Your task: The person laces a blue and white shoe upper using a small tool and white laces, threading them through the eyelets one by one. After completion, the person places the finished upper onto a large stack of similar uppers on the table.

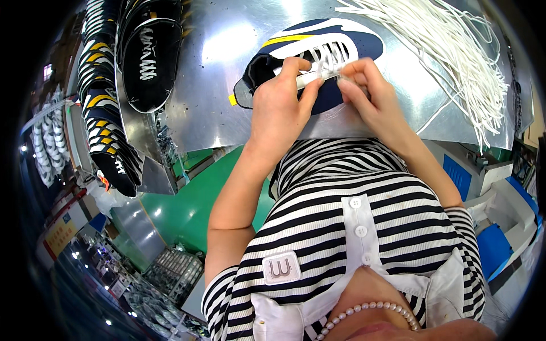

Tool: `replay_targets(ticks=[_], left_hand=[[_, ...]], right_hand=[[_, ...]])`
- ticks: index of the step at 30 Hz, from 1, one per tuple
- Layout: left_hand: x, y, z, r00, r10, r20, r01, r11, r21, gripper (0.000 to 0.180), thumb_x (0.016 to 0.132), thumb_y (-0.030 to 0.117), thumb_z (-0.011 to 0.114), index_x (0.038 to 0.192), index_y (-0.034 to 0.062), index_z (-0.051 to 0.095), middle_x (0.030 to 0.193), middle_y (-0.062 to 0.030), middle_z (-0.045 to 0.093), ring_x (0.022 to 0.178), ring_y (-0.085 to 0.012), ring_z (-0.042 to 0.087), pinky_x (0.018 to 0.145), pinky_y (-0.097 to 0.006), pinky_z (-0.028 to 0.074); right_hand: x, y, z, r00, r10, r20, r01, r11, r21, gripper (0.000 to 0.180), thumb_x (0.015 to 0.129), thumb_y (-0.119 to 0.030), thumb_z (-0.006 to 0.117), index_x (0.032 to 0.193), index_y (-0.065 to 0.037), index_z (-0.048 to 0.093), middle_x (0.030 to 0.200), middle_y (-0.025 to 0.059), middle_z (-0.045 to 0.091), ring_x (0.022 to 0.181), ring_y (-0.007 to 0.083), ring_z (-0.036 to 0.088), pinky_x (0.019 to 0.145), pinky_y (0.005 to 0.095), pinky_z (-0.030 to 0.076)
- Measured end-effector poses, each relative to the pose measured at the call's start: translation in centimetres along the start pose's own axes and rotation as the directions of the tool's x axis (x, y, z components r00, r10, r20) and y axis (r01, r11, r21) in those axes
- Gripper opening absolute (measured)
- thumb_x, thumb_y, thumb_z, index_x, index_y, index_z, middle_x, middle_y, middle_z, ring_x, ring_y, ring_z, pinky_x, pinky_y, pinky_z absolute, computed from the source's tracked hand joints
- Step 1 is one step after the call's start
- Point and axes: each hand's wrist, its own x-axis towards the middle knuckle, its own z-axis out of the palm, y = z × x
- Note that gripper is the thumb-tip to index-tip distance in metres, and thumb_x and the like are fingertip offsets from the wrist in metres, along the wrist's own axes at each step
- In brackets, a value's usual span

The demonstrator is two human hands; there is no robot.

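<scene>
A navy, white and yellow shoe upper lies on the metal table in front of me, its toe end to the right and its dark opening to the left. A white shoelace crosses its eyelet rows. My left hand is closed at the near side of the lacing, thumb and forefinger pinching the upper's edge beside the tongue. Close by on the right, my right hand pinches the lace by the eyelets. The fingertips hide exactly where the lace passes through.
A large bundle of loose white shoelaces spreads over the table's right side. On the left, a black laced upper rests beside a long stack of nested uppers. Green floor shows below the table edge.
</scene>
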Motion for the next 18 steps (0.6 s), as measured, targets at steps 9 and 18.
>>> replay_targets(ticks=[9, 18], left_hand=[[0.1, -0.1, 0.1, 0.994, 0.100, 0.052, -0.101, 0.995, 0.012, 0.023, 0.084, 0.015, 0.073, 0.102, 0.0022, 0.064, 0.084, -0.0146, 0.069, 0.071, -0.0278, 0.068, 0.063, -0.035, 0.051], [-0.9, -0.5, 0.8, 0.981, 0.178, 0.072, -0.181, 0.983, 0.032, 0.024, 0.086, 0.010, 0.071, 0.108, 0.0054, 0.065, 0.079, -0.0123, 0.068, 0.066, -0.0260, 0.065, 0.060, -0.034, 0.049]], right_hand=[[-0.1, 0.3, -0.6, 0.999, 0.001, 0.037, 0.003, 0.994, -0.110, 0.016, 0.094, -0.015, 0.062, 0.092, 0.000, 0.055, 0.069, 0.0072, 0.064, 0.063, 0.0149, 0.063, 0.059, 0.0282, 0.048], [1.4, -1.5, -2.3, 0.959, 0.171, 0.228, -0.103, 0.954, -0.281, 0.011, 0.092, -0.014, 0.060, 0.093, -0.003, 0.059, 0.067, 0.0082, 0.062, 0.061, 0.0163, 0.060, 0.059, 0.0309, 0.047]])
